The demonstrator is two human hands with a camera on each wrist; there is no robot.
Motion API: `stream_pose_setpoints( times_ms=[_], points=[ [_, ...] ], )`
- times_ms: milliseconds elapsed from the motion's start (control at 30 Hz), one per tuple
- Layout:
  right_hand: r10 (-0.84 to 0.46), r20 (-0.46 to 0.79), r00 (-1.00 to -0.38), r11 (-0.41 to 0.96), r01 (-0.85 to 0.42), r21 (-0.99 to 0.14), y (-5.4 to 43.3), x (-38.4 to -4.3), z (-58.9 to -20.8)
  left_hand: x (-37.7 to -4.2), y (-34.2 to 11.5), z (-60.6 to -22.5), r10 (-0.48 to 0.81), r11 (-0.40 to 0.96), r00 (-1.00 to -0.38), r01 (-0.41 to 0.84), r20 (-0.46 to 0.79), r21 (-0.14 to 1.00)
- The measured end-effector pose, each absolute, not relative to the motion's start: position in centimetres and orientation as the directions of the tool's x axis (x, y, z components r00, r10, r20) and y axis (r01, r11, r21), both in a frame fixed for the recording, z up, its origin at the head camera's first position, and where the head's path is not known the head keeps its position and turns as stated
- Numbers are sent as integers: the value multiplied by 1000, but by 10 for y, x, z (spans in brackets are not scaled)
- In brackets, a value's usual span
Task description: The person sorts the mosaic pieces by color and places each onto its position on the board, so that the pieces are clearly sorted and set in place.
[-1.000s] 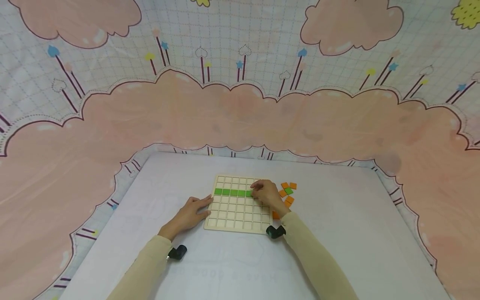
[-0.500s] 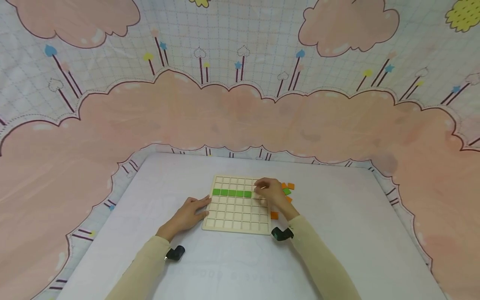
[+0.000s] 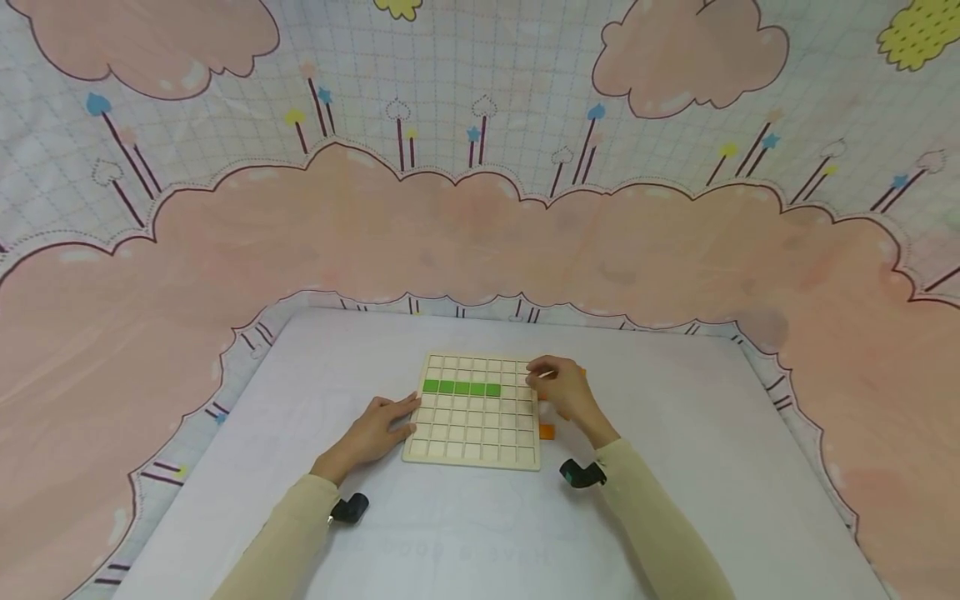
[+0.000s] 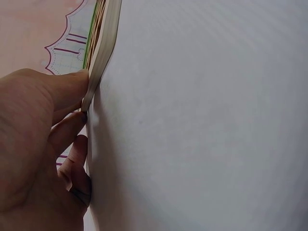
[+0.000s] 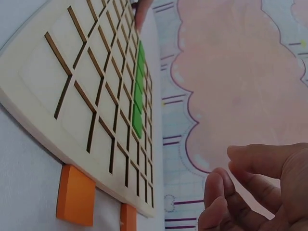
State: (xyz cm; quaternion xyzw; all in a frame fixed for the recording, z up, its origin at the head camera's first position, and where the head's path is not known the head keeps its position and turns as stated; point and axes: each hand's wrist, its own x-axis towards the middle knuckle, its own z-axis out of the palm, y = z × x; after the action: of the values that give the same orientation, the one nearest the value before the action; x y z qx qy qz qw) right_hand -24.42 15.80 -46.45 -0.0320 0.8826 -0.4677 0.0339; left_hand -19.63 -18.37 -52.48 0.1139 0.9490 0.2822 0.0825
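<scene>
A pale wooden grid board [image 3: 457,433] lies on the white table. Green square tiles [image 3: 462,388] fill a stretch of one row from the left side, and the same green tiles [image 5: 137,91] appear in the right wrist view. At the board's left edge rests my left hand [image 3: 373,430]; up close, its thumb and fingers [image 4: 71,130] touch the board's side. My right hand [image 3: 568,392] is over the upper right edge. Its fingers [image 5: 257,161] are loosely bent, with nothing visible between them. An orange tile [image 3: 547,432] lies beside the board's right edge.
Another orange tile [image 5: 128,217] shows by the board; my right hand mostly covers the other loose tiles. The table [image 3: 675,467] meets a printed cloth backdrop [image 3: 465,237] at the back. Dark wrist cameras [image 3: 582,474] sit on both sleeves.
My right hand has moved right, off the end of the green row toward the loose tiles, now covering most of them. My left hand stays at the board's left edge.
</scene>
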Motion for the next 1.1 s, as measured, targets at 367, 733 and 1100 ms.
stream_pose_setpoints(
  times_ms=[367, 733, 1100],
  points=[
    [-6, -20, -1000, 591, 13, -807, 179, -243, -471, -195, -184, -521, 276, 810, -957, 181, -90, 559],
    [62, -48, -997, 576, 75, -814, 198, -247, -482, -193, -184, -521, 276, 804, -957, 178, -91, 567],
    [119, -17, -993, 577, 83, -812, 211, -249, -496, -193, -184, -521, 273, 806, -958, 175, -92, 566]
  ],
)
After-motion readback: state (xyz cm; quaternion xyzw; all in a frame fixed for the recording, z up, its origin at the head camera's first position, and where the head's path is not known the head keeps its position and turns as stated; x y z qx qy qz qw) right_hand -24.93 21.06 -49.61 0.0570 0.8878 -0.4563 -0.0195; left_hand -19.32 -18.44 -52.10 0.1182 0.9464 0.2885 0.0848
